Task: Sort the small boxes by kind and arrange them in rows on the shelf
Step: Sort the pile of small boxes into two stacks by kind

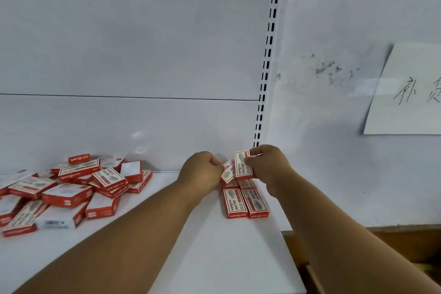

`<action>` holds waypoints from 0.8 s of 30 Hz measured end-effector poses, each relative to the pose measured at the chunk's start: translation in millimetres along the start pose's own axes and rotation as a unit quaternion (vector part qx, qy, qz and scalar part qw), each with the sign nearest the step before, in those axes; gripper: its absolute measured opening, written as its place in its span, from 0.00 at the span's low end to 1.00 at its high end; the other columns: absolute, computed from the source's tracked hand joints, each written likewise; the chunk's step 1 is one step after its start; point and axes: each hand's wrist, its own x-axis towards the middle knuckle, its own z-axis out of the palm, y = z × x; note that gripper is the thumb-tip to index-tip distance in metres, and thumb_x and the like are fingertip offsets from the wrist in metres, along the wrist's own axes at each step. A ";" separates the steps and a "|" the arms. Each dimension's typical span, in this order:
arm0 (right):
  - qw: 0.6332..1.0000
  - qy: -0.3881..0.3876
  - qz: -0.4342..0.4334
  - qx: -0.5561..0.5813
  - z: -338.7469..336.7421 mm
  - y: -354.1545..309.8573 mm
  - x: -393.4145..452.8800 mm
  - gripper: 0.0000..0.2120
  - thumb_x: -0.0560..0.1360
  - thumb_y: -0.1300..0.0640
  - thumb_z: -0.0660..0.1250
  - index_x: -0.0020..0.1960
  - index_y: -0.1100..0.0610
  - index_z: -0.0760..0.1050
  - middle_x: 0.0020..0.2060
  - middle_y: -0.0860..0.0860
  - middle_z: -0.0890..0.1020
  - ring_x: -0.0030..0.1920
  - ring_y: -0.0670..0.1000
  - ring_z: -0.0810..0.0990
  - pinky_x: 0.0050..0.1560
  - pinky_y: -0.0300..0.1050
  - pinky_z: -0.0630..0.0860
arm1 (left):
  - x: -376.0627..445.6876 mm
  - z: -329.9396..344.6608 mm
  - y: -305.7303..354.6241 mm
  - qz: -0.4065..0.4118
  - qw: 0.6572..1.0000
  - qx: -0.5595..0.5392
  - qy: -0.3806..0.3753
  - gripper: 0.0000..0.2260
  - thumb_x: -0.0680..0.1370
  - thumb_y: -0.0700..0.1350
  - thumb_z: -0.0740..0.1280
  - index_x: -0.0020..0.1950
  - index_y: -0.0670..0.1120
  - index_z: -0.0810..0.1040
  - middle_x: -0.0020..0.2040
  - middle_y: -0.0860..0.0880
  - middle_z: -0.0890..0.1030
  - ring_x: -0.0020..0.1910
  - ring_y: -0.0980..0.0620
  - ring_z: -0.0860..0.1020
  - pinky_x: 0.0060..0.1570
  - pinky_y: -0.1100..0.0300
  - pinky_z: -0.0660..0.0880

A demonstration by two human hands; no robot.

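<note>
On shelf (pixel 214 258), each hand (pixel 202 170) (pixel 267 162) gripping a box (pixel 228 172) (pixel 243 164)

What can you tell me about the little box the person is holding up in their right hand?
The box in the right hand is a small flat carton, cardboard by the look, with red edges and a pale printed face bearing a grey picture and dark lettering too small to read fully. It stands upright on end, face toward the camera, near the shelf's back wall. The right hand pinches its right edge. Its lower end sits just above arranged boxes lying flat below.
</note>
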 end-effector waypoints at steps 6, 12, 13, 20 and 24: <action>0.983 -0.010 -0.056 -0.177 3.7 3.3 6.4 0.04 0.76 0.53 0.69 0.47 0.54 0.80 0.37 0.50 0.84 0.37 0.49 0.84 0.37 0.43 0.80 | 5.5 3.8 -7.1 0.033 0.986 0.149 0.062 0.03 0.74 0.45 0.66 0.42 0.48 0.78 0.42 0.50 0.82 0.45 0.48 0.80 0.46 0.53 0.78; 0.954 -0.020 -0.059 -0.294 -3.9 3.0 8.3 0.09 0.77 0.51 0.67 0.43 0.57 0.78 0.36 0.50 0.82 0.34 0.48 0.80 0.28 0.39 0.69 | 7.2 4.3 -4.1 0.003 0.984 0.172 0.054 0.06 0.71 0.46 0.68 0.41 0.44 0.80 0.38 0.47 0.83 0.41 0.46 0.82 0.40 0.56 0.79; 0.945 -0.024 -0.060 -0.320 -3.3 3.1 8.9 0.10 0.77 0.51 0.67 0.45 0.58 0.78 0.37 0.51 0.82 0.35 0.49 0.80 0.29 0.39 0.69 | 6.1 4.8 -3.2 0.012 0.980 0.194 0.046 0.06 0.72 0.47 0.69 0.42 0.44 0.80 0.39 0.47 0.83 0.41 0.47 0.82 0.38 0.58 0.76; 0.912 -0.015 -0.114 -0.393 2.6 0.7 2.0 0.07 0.77 0.58 0.65 0.55 0.57 0.76 0.50 0.52 0.80 0.48 0.52 0.80 0.47 0.45 0.78 | 2.4 7.9 6.5 0.038 0.970 0.239 0.023 0.06 0.73 0.47 0.69 0.42 0.44 0.79 0.40 0.47 0.82 0.41 0.47 0.81 0.37 0.59 0.74; 0.915 -0.013 -0.151 -0.375 7.0 -4.4 -8.3 0.11 0.77 0.62 0.63 0.58 0.55 0.75 0.53 0.52 0.78 0.50 0.54 0.79 0.49 0.47 0.78 | -6.9 2.2 3.3 0.083 0.960 0.259 0.062 0.05 0.75 0.47 0.67 0.40 0.47 0.76 0.41 0.50 0.80 0.41 0.49 0.78 0.37 0.58 0.72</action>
